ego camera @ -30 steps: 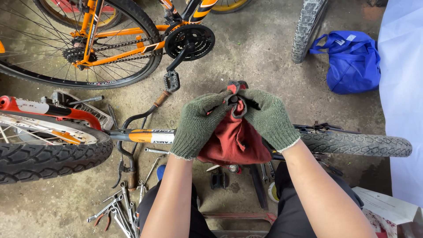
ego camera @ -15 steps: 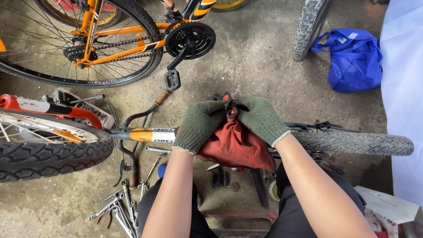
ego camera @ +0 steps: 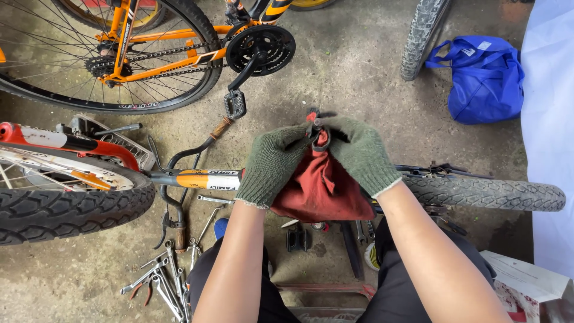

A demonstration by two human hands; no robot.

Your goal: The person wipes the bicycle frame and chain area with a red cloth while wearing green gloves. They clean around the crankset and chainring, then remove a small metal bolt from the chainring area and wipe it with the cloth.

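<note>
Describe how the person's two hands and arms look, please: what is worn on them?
Both the left hand and the right hand wear dark green knitted work gloves with paler ribbed cuffs ending at the wrists. The forearms are bare, with no sleeves, watch or markings visible.

Surface: stained concrete floor (ego camera: 359,72) is carrying everything.
Lower left: loose wrenches (ego camera: 161,278) are lying scattered.
Upper right: blue bag (ego camera: 487,78) is sitting.
Upper left: orange bicycle (ego camera: 149,54) is standing.

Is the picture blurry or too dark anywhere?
Head view: soft, even daylight, no harsh shadows. The green knitted-glove left hand and right hand look sharp, and so does the red cloth. The white sheet at the right edge looks washed out.
</note>
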